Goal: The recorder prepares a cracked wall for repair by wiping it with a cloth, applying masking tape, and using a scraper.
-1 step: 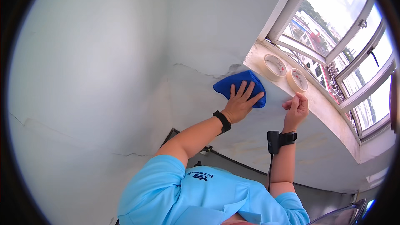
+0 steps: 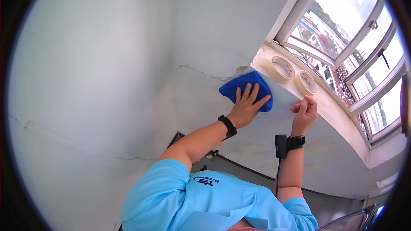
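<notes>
My left hand (image 2: 245, 110) presses a folded blue cloth (image 2: 247, 84) against the pale wall, just below the corner of the window sill. Its fingers are spread over the cloth and keep it in place. My right hand (image 2: 305, 114) is raised at the sill's edge with its fingers curled together in a pinch. Whatever may be between those fingertips cannot be made out. Right above them, the smaller roll of masking tape (image 2: 299, 83) lies on the sill, beside a larger roll of masking tape (image 2: 277, 75).
The whitish window sill (image 2: 338, 117) runs along the right under window frames (image 2: 359, 38) with metal latches. Thin cracks and a chipped patch (image 2: 241, 70) mark the wall (image 2: 205, 30) near the cloth. A black device with a cable (image 2: 281, 146) is strapped to my right wrist.
My left hand and the cloth have shifted very slightly to the left on the wall. My right hand and the tape rolls stay where they were.
</notes>
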Available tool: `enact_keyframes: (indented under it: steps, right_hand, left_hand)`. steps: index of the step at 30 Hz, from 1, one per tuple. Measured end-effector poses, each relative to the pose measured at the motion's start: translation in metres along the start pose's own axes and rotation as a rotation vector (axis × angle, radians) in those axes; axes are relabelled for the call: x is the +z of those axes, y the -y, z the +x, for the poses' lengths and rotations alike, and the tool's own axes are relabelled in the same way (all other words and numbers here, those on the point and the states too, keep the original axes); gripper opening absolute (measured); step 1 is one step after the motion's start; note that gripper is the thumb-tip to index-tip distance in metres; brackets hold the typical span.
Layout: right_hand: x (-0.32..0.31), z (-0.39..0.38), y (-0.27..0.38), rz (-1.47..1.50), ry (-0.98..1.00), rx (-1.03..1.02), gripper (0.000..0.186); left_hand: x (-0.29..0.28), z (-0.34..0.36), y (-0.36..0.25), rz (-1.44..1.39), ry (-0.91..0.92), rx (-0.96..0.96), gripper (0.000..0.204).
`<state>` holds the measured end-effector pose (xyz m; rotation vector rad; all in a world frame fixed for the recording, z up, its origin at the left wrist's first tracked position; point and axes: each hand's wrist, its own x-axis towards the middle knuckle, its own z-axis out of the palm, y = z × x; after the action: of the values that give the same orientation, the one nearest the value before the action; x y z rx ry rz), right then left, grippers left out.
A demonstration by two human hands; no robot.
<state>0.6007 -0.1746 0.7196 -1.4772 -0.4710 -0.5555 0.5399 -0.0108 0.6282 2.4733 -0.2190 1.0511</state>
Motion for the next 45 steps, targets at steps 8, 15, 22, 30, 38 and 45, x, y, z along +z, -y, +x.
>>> enact_keyframes:
  steps: [8,15,22,30,38,45]
  right_hand:
    - [0.003,-0.001,0.001,-0.005,-0.010,-0.020,0.008]
    - [0.002,0.001,0.002,-0.015,-0.031,-0.023,0.009]
    - [0.001,0.000,0.001,-0.001,-0.007,-0.025,0.009]
    - [0.004,0.001,-0.002,0.014,-0.016,-0.022,0.009]
    - [0.001,0.001,-0.004,0.020,-0.028,0.002,0.008]
    - [0.002,0.001,-0.003,0.043,0.012,-0.006,0.008]
  left_hand:
    - [-0.013,-0.086,0.002,-0.806,-0.253,-0.590,0.050]
    - [-0.075,-0.074,0.031,-1.086,-0.746,-0.926,0.047]
    - [-0.093,-0.006,0.117,-0.317,-0.817,-0.551,0.050]
    - [-0.077,0.019,0.123,-0.272,-0.809,-0.760,0.055]
    - [-0.105,0.039,0.079,-0.305,-0.872,-0.317,0.054]
    - [-0.089,0.056,0.073,-0.079,-0.604,-0.393,0.053]
